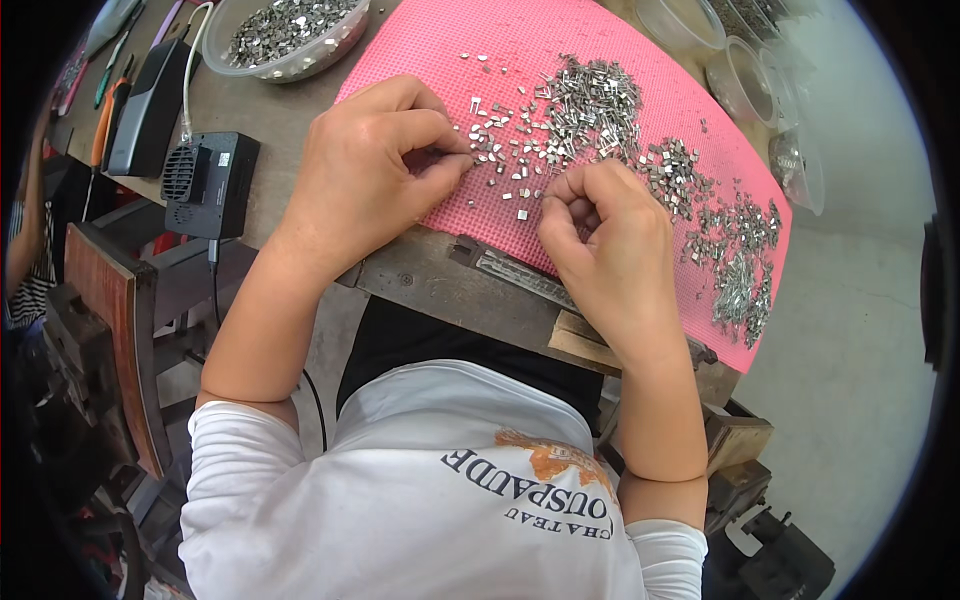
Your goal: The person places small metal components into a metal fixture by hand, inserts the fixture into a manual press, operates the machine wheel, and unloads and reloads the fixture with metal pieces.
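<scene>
Over a pink textured mat (400, 50) both of my hands are bent in a pinch. My left hand (385, 150) has thumb and forefinger together at the left edge of some scattered small silver metal pieces (500, 150); anything between the fingertips is too small to make out. To the right, my right hand (615, 220) pinches just below a heap of pronged metal parts (595, 105), its fingertips turned in and partly hidden. Small square metal pieces (675, 175) lie beyond that hand, with a pile of thin shiny metal parts (740, 275) farther right.
A clear plastic bowl (290, 65) full of metal pieces stands at the back left. Nearby are a black device with a cable (212, 185) and several hand tools. More clear plastic tubs (740, 80) line the right edge. A wooden chair back (115, 340) is at left.
</scene>
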`<control>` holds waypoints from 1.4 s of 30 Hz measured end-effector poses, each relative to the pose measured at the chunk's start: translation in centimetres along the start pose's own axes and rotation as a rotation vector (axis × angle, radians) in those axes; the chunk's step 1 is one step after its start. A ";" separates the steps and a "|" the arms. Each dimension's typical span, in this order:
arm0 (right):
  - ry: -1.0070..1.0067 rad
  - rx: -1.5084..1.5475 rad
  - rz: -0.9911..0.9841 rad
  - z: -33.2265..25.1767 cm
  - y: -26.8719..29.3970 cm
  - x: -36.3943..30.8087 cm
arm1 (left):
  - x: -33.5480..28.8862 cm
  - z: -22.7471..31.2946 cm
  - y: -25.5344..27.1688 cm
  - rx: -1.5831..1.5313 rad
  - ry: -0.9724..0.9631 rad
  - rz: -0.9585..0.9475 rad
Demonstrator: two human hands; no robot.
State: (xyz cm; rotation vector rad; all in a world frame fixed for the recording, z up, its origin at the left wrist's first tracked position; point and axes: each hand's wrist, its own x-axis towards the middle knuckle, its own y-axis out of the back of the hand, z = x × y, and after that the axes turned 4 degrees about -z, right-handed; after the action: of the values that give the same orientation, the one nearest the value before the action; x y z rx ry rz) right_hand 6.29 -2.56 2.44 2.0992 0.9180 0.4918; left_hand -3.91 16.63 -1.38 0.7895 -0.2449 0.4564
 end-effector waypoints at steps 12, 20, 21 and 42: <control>0.017 -0.256 0.186 -0.4 -2.2 -0.6 | -0.4 0.9 0.4 0.244 -0.099 -0.038; 0.112 -0.384 0.214 -1.0 -2.4 -0.7 | -0.2 1.0 0.4 0.322 -0.123 -0.069; 0.110 -0.336 0.180 -0.9 -2.3 -0.6 | -0.3 0.8 0.2 0.317 -0.145 -0.045; 0.033 -0.036 0.272 7.6 6.0 -13.4 | -1.4 9.0 -5.8 -0.020 -0.370 -0.247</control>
State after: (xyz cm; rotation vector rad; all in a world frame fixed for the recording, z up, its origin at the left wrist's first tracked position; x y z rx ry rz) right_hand 4.64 -19.00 1.86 2.2002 0.6380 0.6784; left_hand -2.70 6.06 0.64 0.8697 -0.4884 0.0717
